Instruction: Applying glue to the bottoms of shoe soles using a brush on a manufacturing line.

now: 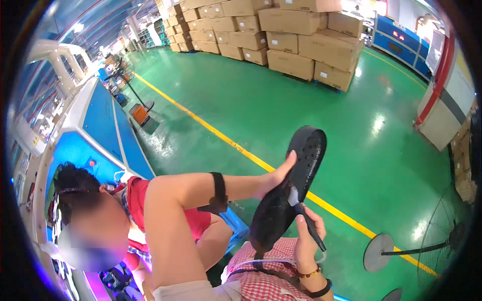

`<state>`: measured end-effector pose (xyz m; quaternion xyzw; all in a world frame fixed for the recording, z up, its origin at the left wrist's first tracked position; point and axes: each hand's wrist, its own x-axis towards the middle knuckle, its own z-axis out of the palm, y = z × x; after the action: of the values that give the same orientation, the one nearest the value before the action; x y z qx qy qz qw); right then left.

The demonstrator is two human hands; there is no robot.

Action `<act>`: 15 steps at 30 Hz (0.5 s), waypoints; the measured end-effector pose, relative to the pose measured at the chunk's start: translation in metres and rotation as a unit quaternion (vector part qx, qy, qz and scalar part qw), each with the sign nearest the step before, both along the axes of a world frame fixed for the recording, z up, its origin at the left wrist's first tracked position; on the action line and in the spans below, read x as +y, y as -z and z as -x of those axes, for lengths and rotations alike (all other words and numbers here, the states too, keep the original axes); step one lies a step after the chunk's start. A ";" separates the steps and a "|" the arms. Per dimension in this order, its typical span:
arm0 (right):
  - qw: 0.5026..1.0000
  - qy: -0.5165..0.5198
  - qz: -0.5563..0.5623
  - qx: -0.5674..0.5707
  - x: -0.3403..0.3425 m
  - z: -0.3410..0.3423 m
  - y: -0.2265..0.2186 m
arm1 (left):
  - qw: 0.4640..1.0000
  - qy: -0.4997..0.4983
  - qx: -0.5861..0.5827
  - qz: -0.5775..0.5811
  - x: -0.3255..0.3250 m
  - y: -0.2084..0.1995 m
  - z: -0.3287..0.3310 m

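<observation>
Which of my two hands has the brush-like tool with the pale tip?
Your right hand: it holds the black-handled brush-like tool over the black sole. Your left hand differs, gripping the sole itself along its edge.

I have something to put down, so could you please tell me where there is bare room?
The widest free patch is floor between the yellow line and the boxes; a narrower one lies between that line and the blue machine. It is crowded around the co-worker, lower left, and at the shoe, where left hand, right hand and tool meet.
</observation>
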<state>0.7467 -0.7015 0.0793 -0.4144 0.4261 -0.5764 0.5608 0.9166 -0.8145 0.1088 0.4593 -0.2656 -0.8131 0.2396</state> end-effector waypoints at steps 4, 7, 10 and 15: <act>0.999 0.029 0.013 -0.027 -0.003 0.001 0.011 | 1.000 0.008 0.018 0.021 -0.007 0.012 0.011; 0.996 0.080 0.038 0.027 -0.011 0.002 0.017 | 0.992 0.032 0.061 0.103 -0.017 0.020 0.024; 0.994 0.085 0.037 0.060 -0.018 0.002 0.017 | 0.977 0.097 0.041 0.186 -0.031 0.025 0.030; 0.986 0.104 0.019 0.129 -0.018 0.002 0.006 | 0.989 0.090 0.014 0.113 -0.055 0.030 0.041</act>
<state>0.7448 -0.7196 0.0736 -0.4488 0.5246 -0.5816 0.4302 0.8751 -0.8696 0.0790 0.3919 -0.3927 -0.8024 0.2200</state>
